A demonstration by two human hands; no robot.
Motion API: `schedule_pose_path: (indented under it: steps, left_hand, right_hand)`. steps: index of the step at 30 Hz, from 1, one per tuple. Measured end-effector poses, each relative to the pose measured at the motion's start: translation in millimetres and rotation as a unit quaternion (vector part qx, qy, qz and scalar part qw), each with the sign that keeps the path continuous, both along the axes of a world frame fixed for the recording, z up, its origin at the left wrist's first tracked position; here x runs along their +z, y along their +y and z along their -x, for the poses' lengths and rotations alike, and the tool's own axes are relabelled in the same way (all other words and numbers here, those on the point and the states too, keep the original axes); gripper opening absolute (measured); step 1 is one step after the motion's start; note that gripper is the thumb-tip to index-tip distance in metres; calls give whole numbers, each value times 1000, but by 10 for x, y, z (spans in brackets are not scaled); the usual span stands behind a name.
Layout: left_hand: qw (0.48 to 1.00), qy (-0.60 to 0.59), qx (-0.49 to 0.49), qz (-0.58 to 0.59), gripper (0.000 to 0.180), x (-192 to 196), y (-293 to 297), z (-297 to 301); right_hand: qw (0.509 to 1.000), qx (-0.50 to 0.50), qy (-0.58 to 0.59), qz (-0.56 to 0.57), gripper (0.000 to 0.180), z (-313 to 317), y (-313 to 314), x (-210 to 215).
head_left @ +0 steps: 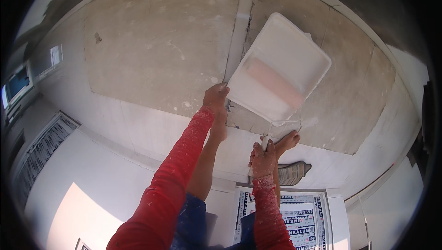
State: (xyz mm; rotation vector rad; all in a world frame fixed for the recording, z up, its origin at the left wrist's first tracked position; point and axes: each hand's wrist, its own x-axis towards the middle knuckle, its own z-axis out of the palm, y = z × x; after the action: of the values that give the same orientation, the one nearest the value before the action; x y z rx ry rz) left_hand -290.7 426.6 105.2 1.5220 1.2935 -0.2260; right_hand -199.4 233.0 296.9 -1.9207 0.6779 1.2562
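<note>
A white paint tray (281, 65) is steadied against the ceiling (161, 42) at its near corner by the left hand (215, 97), fingers curled; a roller handle (265, 143) is gripped in the closed right hand (263, 160).

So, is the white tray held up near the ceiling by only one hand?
No, the left hand holds the white tray at its edge, and the right hand grips below it.

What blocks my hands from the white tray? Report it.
Nothing visible. The left hand touches the white tray at its lower-left edge; the right hand grips a white handle under its lower corner. Another person's bare hand lies beside it, not between.
</note>
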Motion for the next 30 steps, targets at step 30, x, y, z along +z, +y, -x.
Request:
schedule_pose_path:
  steps: [30]
  left_hand:
    - [989,83,-63,-108,41,-470,272,-1047]
  right_hand:
    - [974,211,-86,5,42,-422,-1164,-195]
